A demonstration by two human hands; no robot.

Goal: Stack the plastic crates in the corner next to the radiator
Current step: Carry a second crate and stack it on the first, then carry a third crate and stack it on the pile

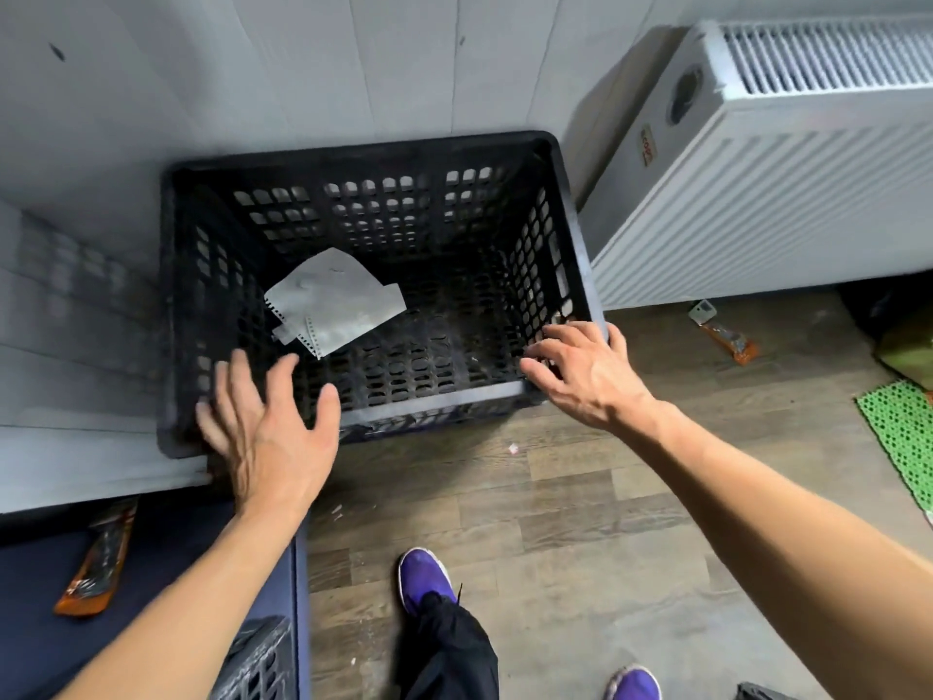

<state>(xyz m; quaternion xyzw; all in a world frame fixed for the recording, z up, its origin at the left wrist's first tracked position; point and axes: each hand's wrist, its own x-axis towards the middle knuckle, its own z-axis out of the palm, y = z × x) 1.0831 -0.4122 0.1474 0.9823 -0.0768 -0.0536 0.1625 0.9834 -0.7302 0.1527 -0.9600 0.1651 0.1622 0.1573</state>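
Note:
A black perforated plastic crate (434, 144) stands in the corner against the grey wall, left of the white radiator (787, 159). Torn white paper (333, 300) lies on its floor. My left hand (267, 421) hovers with spread, straight fingers over the crate's near left corner and holds nothing. My right hand (585, 371) is open at the near right corner, fingertips at the rim. The edge of another dark crate (257, 659) shows at the bottom, beside my left forearm.
A grey ledge (75, 396) runs along the crate's left side. An orange wrapper (96, 563) lies on a dark blue surface at lower left; another orange wrapper (727, 336) lies under the radiator. A green mat (898, 442) is at right. My purple shoes stand on the wood floor.

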